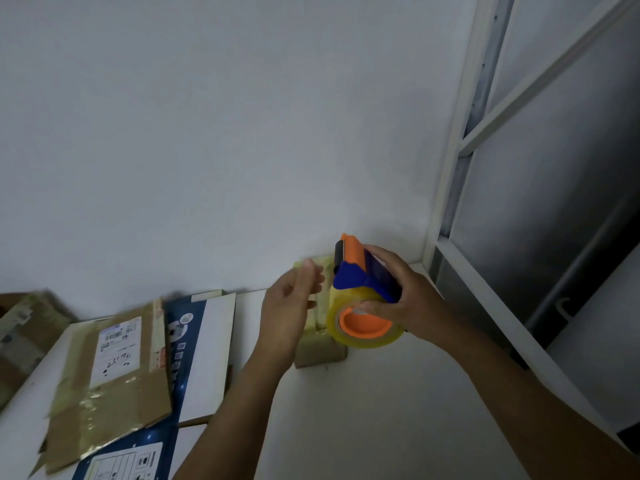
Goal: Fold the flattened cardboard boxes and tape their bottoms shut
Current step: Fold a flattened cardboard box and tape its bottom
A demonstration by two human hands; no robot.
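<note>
My right hand (415, 303) grips the tape dispenser (349, 277) (blue-and-orange one). Left hand (287, 310) just beside it, fingers (311, 275) loose, holding nothing.

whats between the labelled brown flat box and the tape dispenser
Head view: a blue and white flat box partly under the brown flat box, then bare table, then the left hand just short of the tape dispenser.

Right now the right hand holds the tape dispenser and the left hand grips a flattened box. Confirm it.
Wrong on the left hand: it is open beside the tape dispenser, gripping nothing, as the head view shows. The right hand does hold the tape dispenser.
</note>
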